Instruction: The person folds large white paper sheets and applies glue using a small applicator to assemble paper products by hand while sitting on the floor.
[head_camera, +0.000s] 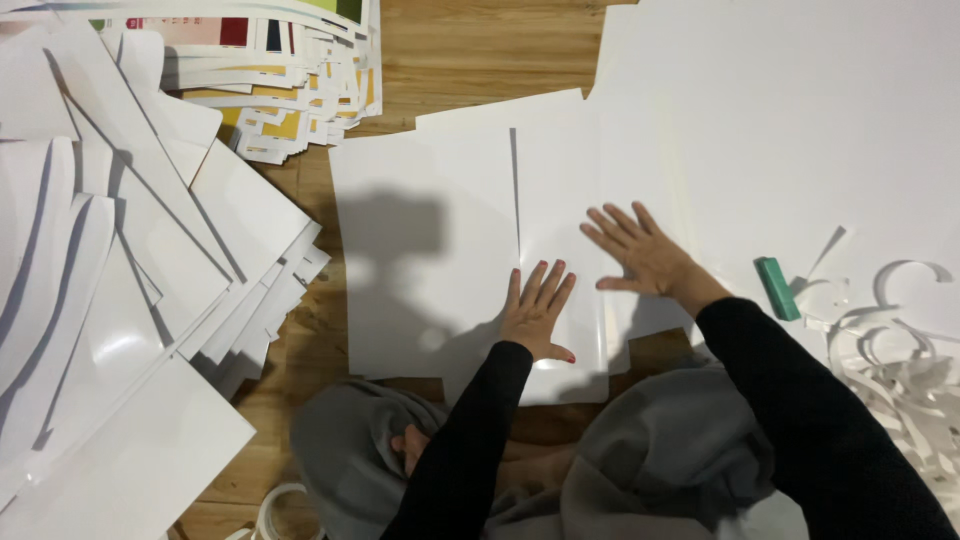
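Glossy white sheets (430, 250) — both hands pressing flat.

sheet stack (100, 300) cut off left, tape roll (272, 510) half hidden

paper stacks (110, 280) left, shreds (900, 370) right

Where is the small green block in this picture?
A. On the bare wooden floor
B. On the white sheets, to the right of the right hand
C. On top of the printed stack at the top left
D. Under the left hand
B: the green block lies on white sheets just right of the right hand, untouched.
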